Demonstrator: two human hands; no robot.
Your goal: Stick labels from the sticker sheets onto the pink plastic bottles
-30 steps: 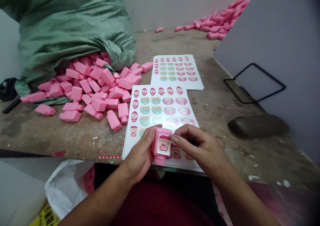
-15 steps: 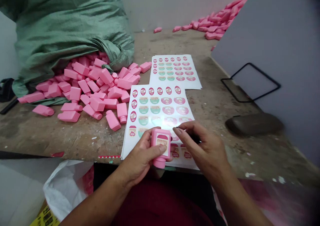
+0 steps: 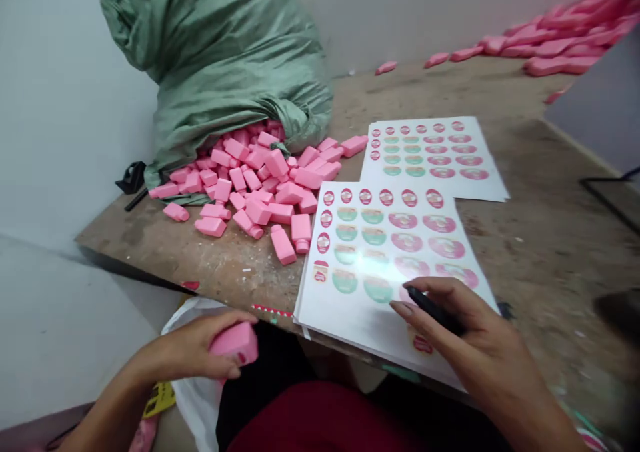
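Observation:
My left hand (image 3: 200, 349) holds a pink bottle (image 3: 236, 344) beyond the table's front edge, above a white bag (image 3: 193, 399). Part of a label shows on the bottle's side. Over the front sticker sheet (image 3: 330, 312), my right hand (image 3: 465, 325) grips a dark pen-like tool (image 3: 434, 309) between thumb and fingers. That sheet carries rows of green, pink and small oval stickers. Behind it lies a second sticker sheet (image 3: 487, 184). Many pink bottles (image 3: 257, 211) are heaped to the left of the sheets.
A large green sack (image 3: 240, 59) stands behind the heap, its mouth spilling bottles. More pink bottles (image 3: 560, 42) are piled at the back right. A black wire frame (image 3: 607, 195) and a blurred dark object (image 3: 620, 309) are at the right edge of the table (image 3: 530, 239).
My left hand has moved left and down with the labelled bottle, away from the sheet, over the white bag. My right hand stays above the front sheet. The camera view has swung left.

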